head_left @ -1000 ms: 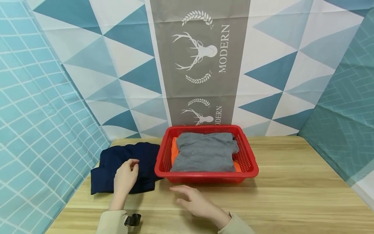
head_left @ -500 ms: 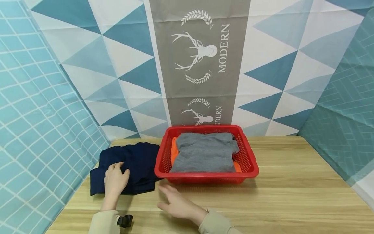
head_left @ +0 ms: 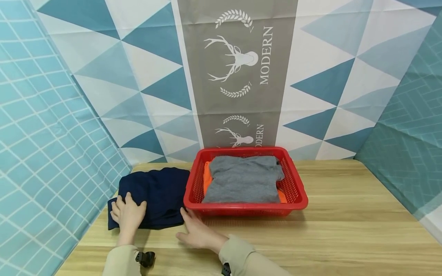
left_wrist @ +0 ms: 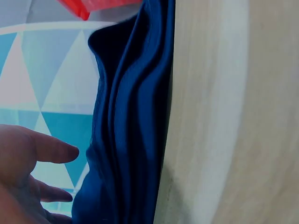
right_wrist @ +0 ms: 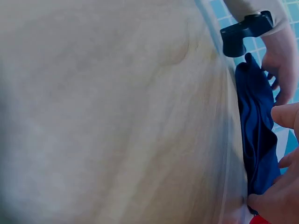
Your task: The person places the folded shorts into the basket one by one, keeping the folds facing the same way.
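A folded navy cloth [head_left: 164, 195] lies on the table, left of a red plastic basket. My left hand [head_left: 127, 214] spreads its fingers over the cloth's left front part. In the left wrist view, the folded layers of the cloth [left_wrist: 126, 121] show edge-on, with the thumb and fingers held apart beside them. My right hand [head_left: 198, 232] reaches toward the cloth's right front corner, fingers extended and thumb apart, just in front of the basket. The right wrist view has the fingers of the right hand [right_wrist: 285, 186] close to the cloth's end, with the left hand [right_wrist: 282, 70] beyond.
The red basket [head_left: 245, 206] holds a folded grey cloth [head_left: 241, 180] on top of an orange cloth [head_left: 207, 178]. Patterned sheeting [head_left: 238, 57] stands behind the wooden table [head_left: 345, 230] and along both sides.
Both hands have moved left. The left hand has lowered over the navy cloth's left part and spread its fingers; the right has come to its right front corner. Cloth and basket look unmoved.
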{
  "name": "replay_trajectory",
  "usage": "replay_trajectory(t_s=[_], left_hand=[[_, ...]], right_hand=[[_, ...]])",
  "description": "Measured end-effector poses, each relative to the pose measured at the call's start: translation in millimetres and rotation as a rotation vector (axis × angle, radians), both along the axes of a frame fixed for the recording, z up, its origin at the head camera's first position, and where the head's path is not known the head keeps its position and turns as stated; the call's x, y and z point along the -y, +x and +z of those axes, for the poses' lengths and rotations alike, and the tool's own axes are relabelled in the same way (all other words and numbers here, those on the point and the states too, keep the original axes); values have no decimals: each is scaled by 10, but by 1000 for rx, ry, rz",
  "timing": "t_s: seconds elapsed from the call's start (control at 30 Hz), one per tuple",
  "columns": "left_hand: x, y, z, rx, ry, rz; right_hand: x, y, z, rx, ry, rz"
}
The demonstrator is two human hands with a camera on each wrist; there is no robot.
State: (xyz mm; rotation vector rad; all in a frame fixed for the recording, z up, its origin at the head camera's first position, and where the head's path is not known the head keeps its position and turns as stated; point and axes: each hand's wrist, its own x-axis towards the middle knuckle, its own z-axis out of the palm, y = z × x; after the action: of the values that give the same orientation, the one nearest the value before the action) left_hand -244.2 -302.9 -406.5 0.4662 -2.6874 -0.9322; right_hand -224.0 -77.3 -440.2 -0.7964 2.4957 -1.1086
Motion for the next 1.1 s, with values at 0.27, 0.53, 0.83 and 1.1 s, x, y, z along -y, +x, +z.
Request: replay_trajectory(t_s=[0.27,0.53,0.83,1.1], left_hand=[[130,-28,-24,77,48,42],[115,-108,-10,197,38,17],[77,-97,-69,201,21,67],[74,-68,-94,146,-15,61]], right_hand=[[189,32,-12,13,-33,-144],[298,-19,-48,-9,-73,-243],[379,56,47,117,-97,-196],[435,54,107,212,-196,-279]])
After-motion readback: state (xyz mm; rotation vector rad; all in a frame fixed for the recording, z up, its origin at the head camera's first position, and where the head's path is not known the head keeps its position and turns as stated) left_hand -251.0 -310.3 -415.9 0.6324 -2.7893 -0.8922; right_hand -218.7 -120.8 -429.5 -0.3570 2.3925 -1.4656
